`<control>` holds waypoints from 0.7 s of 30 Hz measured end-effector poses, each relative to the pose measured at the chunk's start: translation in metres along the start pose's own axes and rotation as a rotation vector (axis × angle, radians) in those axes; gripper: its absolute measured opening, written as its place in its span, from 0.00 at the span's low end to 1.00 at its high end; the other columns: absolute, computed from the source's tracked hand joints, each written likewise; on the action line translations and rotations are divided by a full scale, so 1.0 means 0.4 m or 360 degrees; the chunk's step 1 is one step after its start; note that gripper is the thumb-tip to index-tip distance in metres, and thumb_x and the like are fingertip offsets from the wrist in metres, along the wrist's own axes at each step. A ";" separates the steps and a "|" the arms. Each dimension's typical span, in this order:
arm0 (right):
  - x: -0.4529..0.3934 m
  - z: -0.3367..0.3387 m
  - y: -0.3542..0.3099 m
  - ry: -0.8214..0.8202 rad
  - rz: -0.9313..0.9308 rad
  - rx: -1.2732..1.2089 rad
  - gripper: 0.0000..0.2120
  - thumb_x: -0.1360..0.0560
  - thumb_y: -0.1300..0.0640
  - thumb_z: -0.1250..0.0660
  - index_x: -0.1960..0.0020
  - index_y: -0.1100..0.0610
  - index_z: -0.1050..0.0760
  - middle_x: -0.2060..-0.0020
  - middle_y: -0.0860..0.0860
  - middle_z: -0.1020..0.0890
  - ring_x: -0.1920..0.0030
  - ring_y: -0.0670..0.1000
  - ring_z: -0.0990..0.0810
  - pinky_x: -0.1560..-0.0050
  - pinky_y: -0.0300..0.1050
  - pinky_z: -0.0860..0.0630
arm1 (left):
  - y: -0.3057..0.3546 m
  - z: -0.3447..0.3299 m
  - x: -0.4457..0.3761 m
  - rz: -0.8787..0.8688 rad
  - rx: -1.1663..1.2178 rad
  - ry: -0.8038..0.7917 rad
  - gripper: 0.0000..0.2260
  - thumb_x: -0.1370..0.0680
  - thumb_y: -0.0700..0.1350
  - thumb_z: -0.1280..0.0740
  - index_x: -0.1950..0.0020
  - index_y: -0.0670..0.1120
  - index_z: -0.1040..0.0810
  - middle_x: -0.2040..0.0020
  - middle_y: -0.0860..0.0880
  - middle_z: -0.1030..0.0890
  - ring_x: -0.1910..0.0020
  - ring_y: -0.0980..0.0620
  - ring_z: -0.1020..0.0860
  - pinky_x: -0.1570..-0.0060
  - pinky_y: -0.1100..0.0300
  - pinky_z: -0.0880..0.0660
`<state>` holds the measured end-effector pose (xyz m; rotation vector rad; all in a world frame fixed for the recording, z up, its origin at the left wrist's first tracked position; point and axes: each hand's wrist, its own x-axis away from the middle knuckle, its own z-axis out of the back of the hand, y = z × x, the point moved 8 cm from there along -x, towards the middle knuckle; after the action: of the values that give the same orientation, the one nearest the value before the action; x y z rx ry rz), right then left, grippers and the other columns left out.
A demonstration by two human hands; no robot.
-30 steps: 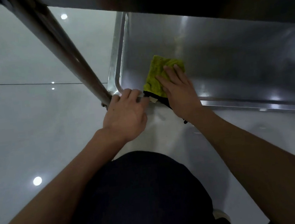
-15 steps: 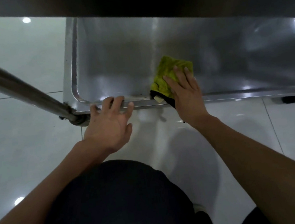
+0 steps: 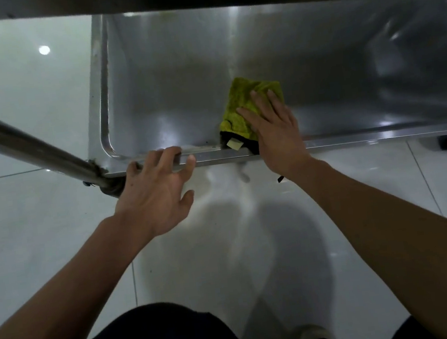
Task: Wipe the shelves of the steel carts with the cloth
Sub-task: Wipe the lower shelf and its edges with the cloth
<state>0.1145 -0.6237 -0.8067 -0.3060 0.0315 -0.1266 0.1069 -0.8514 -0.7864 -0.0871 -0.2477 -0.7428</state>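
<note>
While the left hand [image 3: 153, 197] steadies the rim, wiping continues.
Right hand [image 3: 276, 132], fingers [image 3: 258, 104] flat, presses the cloth [image 3: 248, 102] on the shelf [image 3: 180, 90]; its long axis runs toward twelve o'clock.

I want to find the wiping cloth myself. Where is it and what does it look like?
Look at the steel shelf of the cart, along its near rim. The cloth lies there under the right hand. It is fuzzy yellow-green with a black edge, the only bright thing on grey metal.
</note>
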 end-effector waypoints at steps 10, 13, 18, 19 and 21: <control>-0.046 -0.019 -0.037 -0.0288 -0.0094 0.0022 0.36 0.24 0.50 0.30 0.21 0.43 0.44 0.19 0.50 0.55 0.20 0.57 0.62 0.22 0.59 0.59 | -0.039 0.018 -0.016 0.0027 0.0063 -0.0222 0.29 0.21 0.58 0.38 0.21 0.55 0.41 0.24 0.50 0.42 0.25 0.45 0.41 0.34 0.38 0.32; -0.048 -0.020 -0.040 -0.0404 -0.0078 0.0026 0.38 0.24 0.49 0.31 0.21 0.43 0.47 0.19 0.50 0.57 0.21 0.58 0.64 0.23 0.60 0.60 | -0.030 0.011 -0.011 0.0010 -0.0148 -0.0473 0.36 0.20 0.61 0.40 0.19 0.55 0.55 0.21 0.50 0.54 0.21 0.46 0.51 0.30 0.34 0.38; -0.065 -0.003 -0.062 -0.0533 -0.0112 -0.0037 0.33 0.23 0.53 0.33 0.22 0.45 0.42 0.19 0.52 0.54 0.21 0.61 0.60 0.23 0.62 0.58 | -0.029 0.020 -0.007 0.0040 -0.0229 -0.0639 0.39 0.21 0.61 0.39 0.19 0.54 0.60 0.19 0.51 0.57 0.20 0.46 0.52 0.31 0.38 0.35; -0.069 0.002 -0.065 -0.0503 -0.0137 -0.0031 0.31 0.23 0.54 0.34 0.23 0.45 0.40 0.20 0.53 0.52 0.21 0.62 0.59 0.24 0.62 0.57 | -0.026 0.018 -0.009 0.0038 -0.0243 -0.0641 0.39 0.21 0.62 0.39 0.19 0.54 0.60 0.19 0.50 0.57 0.21 0.45 0.51 0.31 0.38 0.35; -0.066 0.007 -0.068 -0.0431 -0.0125 -0.0006 0.28 0.22 0.55 0.36 0.24 0.45 0.39 0.20 0.52 0.50 0.21 0.61 0.57 0.23 0.61 0.56 | -0.018 0.011 -0.009 0.0038 -0.0263 -0.0616 0.39 0.21 0.63 0.40 0.19 0.53 0.61 0.19 0.49 0.56 0.21 0.42 0.50 0.32 0.38 0.35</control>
<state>0.0854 -0.6451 -0.7955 -0.3260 -0.2488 -0.1618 0.0988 -0.8536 -0.7831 -0.3918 -0.5528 -0.7184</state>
